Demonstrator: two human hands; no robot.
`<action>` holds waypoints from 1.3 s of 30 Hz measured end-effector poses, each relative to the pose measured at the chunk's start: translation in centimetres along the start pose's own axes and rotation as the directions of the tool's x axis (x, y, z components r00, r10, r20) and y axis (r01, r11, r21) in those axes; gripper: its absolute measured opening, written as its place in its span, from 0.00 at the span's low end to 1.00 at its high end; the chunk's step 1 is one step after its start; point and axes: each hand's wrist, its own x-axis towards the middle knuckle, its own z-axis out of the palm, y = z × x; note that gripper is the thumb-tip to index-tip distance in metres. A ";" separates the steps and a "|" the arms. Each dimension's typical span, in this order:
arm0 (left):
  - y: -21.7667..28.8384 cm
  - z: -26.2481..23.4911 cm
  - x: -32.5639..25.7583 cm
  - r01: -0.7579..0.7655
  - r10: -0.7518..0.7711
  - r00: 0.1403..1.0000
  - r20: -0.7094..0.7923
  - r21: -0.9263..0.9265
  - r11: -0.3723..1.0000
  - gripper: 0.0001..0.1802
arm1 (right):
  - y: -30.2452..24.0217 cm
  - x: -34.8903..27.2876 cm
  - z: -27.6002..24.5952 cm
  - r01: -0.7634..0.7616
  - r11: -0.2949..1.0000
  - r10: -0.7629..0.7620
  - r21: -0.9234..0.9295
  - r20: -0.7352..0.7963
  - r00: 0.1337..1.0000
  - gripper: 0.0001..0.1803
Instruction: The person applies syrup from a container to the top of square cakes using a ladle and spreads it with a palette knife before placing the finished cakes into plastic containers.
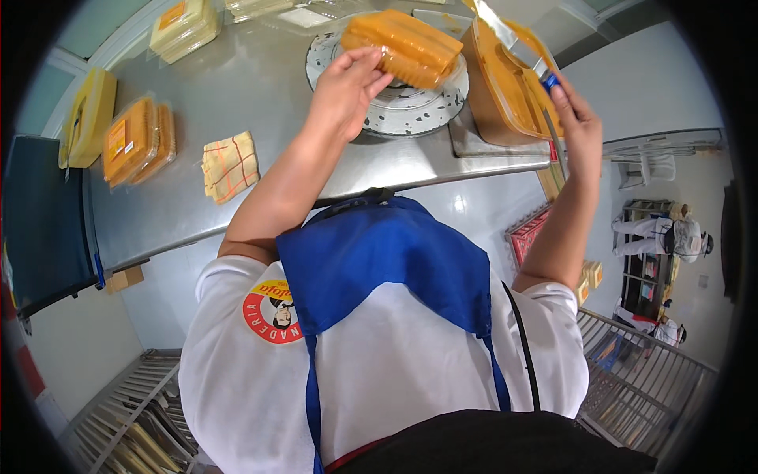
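Note:
My left hand (357, 88) grips the near left side of an orange-coated loaf cake (407, 46), which seems to sit in a clear ridged plastic tray. The cake is tilted over a speckled white turntable (410, 118). My right hand (578, 118) is closed round the blue handle (550, 80) of a metal spatula. Its blade (499, 30), smeared with orange cream, is above the far end of a deep tub (483, 91) of orange cream. A second long, thin tool (555, 141) leans at the tub's right side, near my right hand.
A folded checked cloth (230, 166) lies left of my left forearm on the steel table (316, 170). Farther left are clear boxes of orange cake (136, 142) and a yellow container (89, 118). Stacked clear packs (185, 31) stand behind. Two people are in the distance at right.

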 end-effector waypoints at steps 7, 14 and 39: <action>-0.4 -0.1 0.9 -0.020 0.020 0.999 -0.030 -0.018 1.000 0.09 | -5.1 3.2 -0.2 0.096 0.857 -0.123 -0.507 -0.021 0.992 0.15; -2.1 -4.9 -0.8 0.163 -0.106 0.981 -0.160 0.400 0.902 0.13 | -5.9 1.0 3.6 0.429 0.372 -0.498 -0.823 0.213 0.841 0.12; -0.7 -7.7 0.7 0.188 -0.138 0.978 -0.155 0.376 0.907 0.11 | -12.3 -4.5 9.1 0.640 -0.124 -0.510 -0.759 0.602 0.615 0.09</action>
